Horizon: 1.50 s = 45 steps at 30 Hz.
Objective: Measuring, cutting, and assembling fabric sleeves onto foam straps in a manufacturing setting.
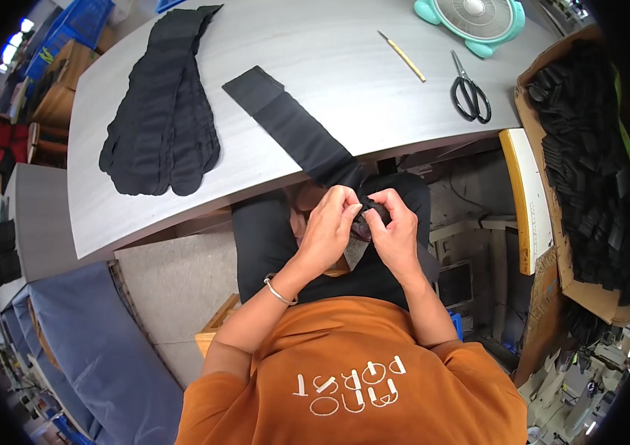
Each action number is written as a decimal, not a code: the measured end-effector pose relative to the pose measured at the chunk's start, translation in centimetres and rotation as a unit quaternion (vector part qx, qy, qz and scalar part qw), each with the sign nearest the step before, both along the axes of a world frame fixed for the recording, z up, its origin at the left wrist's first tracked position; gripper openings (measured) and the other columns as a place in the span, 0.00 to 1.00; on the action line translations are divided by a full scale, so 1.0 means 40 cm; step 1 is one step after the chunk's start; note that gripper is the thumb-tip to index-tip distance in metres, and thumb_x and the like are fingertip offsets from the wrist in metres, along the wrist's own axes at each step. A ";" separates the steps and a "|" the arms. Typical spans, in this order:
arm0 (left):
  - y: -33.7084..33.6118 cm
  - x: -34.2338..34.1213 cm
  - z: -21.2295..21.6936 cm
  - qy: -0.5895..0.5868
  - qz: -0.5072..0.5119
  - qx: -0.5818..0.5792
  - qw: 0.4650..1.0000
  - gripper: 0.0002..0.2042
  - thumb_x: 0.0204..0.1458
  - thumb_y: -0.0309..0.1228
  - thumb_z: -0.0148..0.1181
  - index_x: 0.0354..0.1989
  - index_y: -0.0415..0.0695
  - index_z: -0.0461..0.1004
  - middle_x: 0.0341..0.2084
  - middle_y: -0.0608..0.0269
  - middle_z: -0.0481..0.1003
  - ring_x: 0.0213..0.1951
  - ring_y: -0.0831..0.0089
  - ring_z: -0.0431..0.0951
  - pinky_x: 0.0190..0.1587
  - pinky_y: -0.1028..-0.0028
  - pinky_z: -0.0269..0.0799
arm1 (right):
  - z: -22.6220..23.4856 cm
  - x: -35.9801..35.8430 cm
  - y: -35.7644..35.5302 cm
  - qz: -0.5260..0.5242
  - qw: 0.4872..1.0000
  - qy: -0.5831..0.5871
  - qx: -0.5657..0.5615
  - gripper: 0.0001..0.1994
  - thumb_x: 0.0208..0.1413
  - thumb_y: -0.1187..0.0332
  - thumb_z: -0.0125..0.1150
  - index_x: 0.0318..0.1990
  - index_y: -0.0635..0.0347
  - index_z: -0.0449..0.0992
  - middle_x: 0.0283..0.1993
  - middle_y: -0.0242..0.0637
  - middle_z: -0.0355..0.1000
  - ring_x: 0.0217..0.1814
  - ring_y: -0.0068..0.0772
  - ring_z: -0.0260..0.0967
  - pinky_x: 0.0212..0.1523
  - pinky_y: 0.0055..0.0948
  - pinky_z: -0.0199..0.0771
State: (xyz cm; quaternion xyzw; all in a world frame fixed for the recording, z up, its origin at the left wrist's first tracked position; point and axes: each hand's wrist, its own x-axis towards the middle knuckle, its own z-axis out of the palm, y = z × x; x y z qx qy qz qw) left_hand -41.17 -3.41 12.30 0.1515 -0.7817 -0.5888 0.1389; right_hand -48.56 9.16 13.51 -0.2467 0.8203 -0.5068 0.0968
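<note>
A long black fabric strip (304, 137) lies across the table's front edge, its far end flat on the table and its near end hanging over my lap. My left hand (330, 226) pinches that near end between thumb and fingers. Close beside it, my right hand (392, 226) also grips the bunched black fabric, thumb against the fingers. The fingertips of both hands almost meet. What exactly the fabric's end looks like between them is partly hidden.
A pile of black fabric strips (163, 111) lies on the left of the grey table (270, 37). Black-handled scissors (469, 93), a yellow-handled awl (404, 58) and a turquoise fan (476, 18) are at the right. A cardboard box (563, 245) of black pieces stands beyond.
</note>
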 end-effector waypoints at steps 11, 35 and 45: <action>-0.002 0.029 -0.013 -0.017 0.039 0.234 0.971 0.04 0.58 0.24 0.56 0.39 0.39 0.69 0.29 0.62 0.73 0.31 0.75 0.76 0.33 0.72 0.72 | -0.030 -0.020 -0.005 0.040 0.997 -0.066 -0.009 0.07 0.51 0.78 0.60 0.39 0.65 0.78 0.35 0.39 0.77 0.36 0.26 0.74 0.39 0.25 0.73; 0.023 0.030 -0.063 0.060 0.068 0.045 0.995 0.07 0.61 0.30 0.53 0.32 0.40 0.70 0.28 0.57 0.70 0.29 0.68 0.75 0.32 0.69 0.71 | 0.026 0.026 -0.039 0.023 0.999 -0.035 -0.032 0.08 0.49 0.81 0.55 0.37 0.67 0.75 0.34 0.36 0.75 0.39 0.26 0.72 0.44 0.27 0.72; 0.059 0.004 -0.040 0.087 0.068 -0.014 0.994 0.06 0.60 0.28 0.48 0.36 0.37 0.62 0.33 0.49 0.66 0.39 0.49 0.69 0.40 0.59 0.64 | -0.060 -0.037 0.010 0.070 0.993 -0.067 -0.064 0.06 0.53 0.79 0.56 0.38 0.70 0.76 0.32 0.33 0.74 0.35 0.22 0.68 0.41 0.23 0.69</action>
